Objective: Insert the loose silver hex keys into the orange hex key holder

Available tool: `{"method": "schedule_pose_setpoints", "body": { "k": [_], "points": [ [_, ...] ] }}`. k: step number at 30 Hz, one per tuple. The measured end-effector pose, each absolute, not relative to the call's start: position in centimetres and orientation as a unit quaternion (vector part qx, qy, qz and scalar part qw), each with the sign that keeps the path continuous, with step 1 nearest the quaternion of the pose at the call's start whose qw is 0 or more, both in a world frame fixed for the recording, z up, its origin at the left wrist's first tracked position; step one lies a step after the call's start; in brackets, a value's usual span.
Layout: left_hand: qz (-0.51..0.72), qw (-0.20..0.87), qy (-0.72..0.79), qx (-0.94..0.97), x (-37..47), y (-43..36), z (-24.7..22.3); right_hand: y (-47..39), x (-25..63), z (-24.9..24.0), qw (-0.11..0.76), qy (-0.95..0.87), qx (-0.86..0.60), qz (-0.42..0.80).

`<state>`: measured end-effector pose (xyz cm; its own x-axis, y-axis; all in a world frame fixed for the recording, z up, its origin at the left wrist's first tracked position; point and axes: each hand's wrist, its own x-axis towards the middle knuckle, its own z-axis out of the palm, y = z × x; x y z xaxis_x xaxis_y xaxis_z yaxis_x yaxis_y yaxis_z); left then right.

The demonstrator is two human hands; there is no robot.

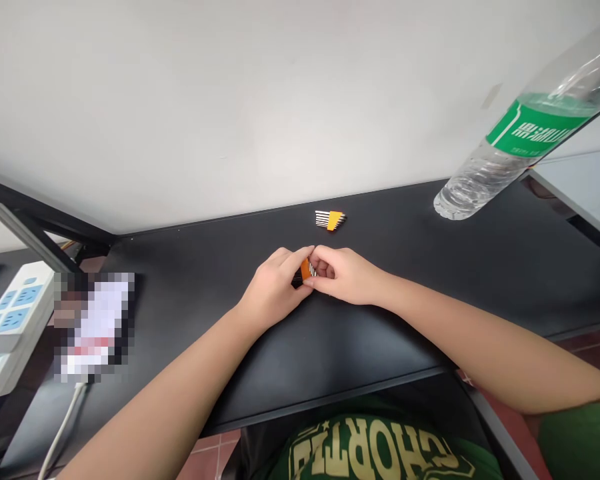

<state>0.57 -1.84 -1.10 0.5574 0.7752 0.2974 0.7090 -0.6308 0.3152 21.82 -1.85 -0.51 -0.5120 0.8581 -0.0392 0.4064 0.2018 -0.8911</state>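
At the middle of the black table, my left hand is closed around a hex key set in an orange holder. My right hand pinches the silver ends of the keys from the right side. The fingertips of both hands nearly meet over the set, and much of it is hidden beneath them. Just beyond my hands lies a second hex key set, flat on the table, with several silver keys fanned through its orange holder.
A large water bottle with a green label stands at the back right, near the white wall. On the left lie a blurred-out phone-like object with a white cable and a white power strip. The table's front edge runs before my body.
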Motion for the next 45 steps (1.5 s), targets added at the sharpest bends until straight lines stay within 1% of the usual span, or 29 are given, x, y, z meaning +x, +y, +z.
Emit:
{"method": "schedule_pose_setpoints", "body": {
  "k": [5, 8, 13, 15, 17, 20, 22, 24, 28, 30, 34, 37, 40, 43, 45],
  "points": [
    [0.193, 0.084, 0.438, 0.874, 0.3, -1.6, -1.6, -1.7, 22.1, 0.0, 0.199, -0.780, -0.406, 0.433],
    [0.186, 0.099, 0.446, 0.870, 0.3, -1.5, -1.7, -1.7, 22.3, -0.3, 0.204, -0.774, -0.400, 0.447],
    [0.158, 0.125, 0.482, 0.853, 0.6, -1.5, -1.6, -1.5, 22.2, -1.4, 0.236, -0.713, -0.430, 0.501],
    [0.148, 0.132, 0.512, 0.836, 0.9, -1.5, -1.4, -1.5, 22.0, -1.7, 0.254, -0.714, -0.444, 0.478],
    [0.152, 0.142, 0.544, 0.813, 1.2, -1.6, -1.1, -1.5, 21.7, -1.9, 0.282, -0.731, -0.448, 0.431],
    [0.168, 0.160, 0.574, 0.785, 1.5, -1.6, -0.8, -1.6, 21.3, -2.2, 0.328, -0.754, -0.432, 0.370],
    [0.177, 0.168, 0.580, 0.777, 1.4, -1.6, -0.6, -1.6, 21.2, -2.3, 0.340, -0.767, -0.415, 0.352],
    [0.185, 0.177, 0.578, 0.775, 1.4, -1.6, -0.5, -1.6, 21.4, -2.4, 0.335, -0.770, -0.396, 0.371],
    [0.190, 0.210, 0.561, 0.778, 1.3, -1.6, -0.2, -1.4, 22.1, -2.4, 0.313, -0.742, -0.384, 0.453],
    [0.185, 0.218, 0.560, 0.778, 1.3, -1.5, 0.0, -1.1, 22.5, -2.3, 0.316, -0.745, -0.407, 0.424],
    [0.171, 0.189, 0.588, 0.768, 0.9, -1.2, 0.2, -0.5, 23.4, -1.8, 0.338, -0.760, -0.462, 0.307],
    [0.152, 0.163, 0.598, 0.770, 0.7, -1.1, 0.1, 0.0, 24.0, -1.4, 0.293, -0.775, -0.492, 0.266],
    [0.127, 0.148, 0.596, 0.779, 0.6, -1.1, 0.1, 0.4, 24.5, -1.3, 0.249, -0.782, -0.510, 0.257],
    [0.118, 0.151, 0.601, 0.776, 0.7, -1.1, 0.2, 0.8, 25.0, -1.4, 0.221, -0.787, -0.528, 0.232],
    [0.124, 0.161, 0.607, 0.768, 0.7, -1.1, 0.3, 1.0, 25.3, -1.5, 0.169, -0.807, -0.534, 0.186]
  ]
}}
